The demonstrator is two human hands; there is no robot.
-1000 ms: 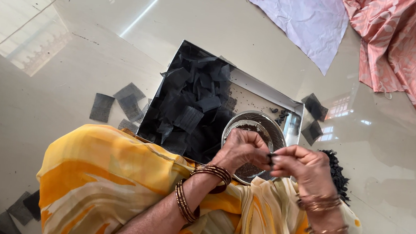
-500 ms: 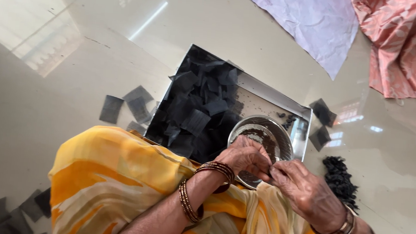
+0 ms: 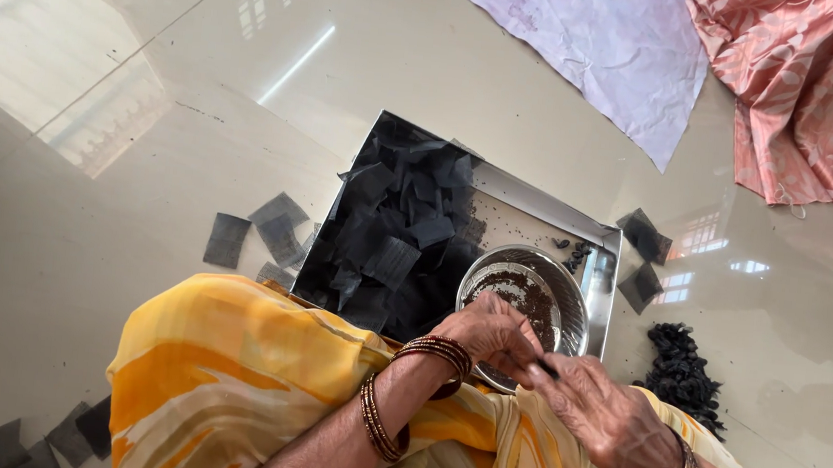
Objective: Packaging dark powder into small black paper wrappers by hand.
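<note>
The person sits on a glossy tiled floor (image 3: 148, 90), yellow-and-orange garment (image 3: 224, 368) over the lap, both hands working just over the near rim of a round steel bowl (image 3: 571, 308).

The left hand (image 3: 488, 333) and the right hand (image 3: 611, 422) meet fingertip to fingertip. Between them they pinch a small dark piece (image 3: 547, 369) — the fingers of both hands are pressed together on it, not spread. What the piece is exactly cannot be told; it is mostly hidden by the fingers.

The bowl holds a layer of dark brown crumbly filling (image 3: 522, 291) and stands at the right end of a rectangular steel tray (image 3: 540, 200). The left part of the tray carries a heap of black cut squares (image 3: 397, 232).

Judged progress:
- Done, apparently: a pile of small dark rolled items (image 3: 681, 373) lies on the floor right of the tray.
- Left: the heap of squares is large, and loose squares (image 3: 256, 230) also lie on the floor beside the tray — so much of the stock appears unused.

A white cloth (image 3: 594, 39) and a pink patterned cloth (image 3: 810, 98) lie well apart, beyond the tray.
</note>
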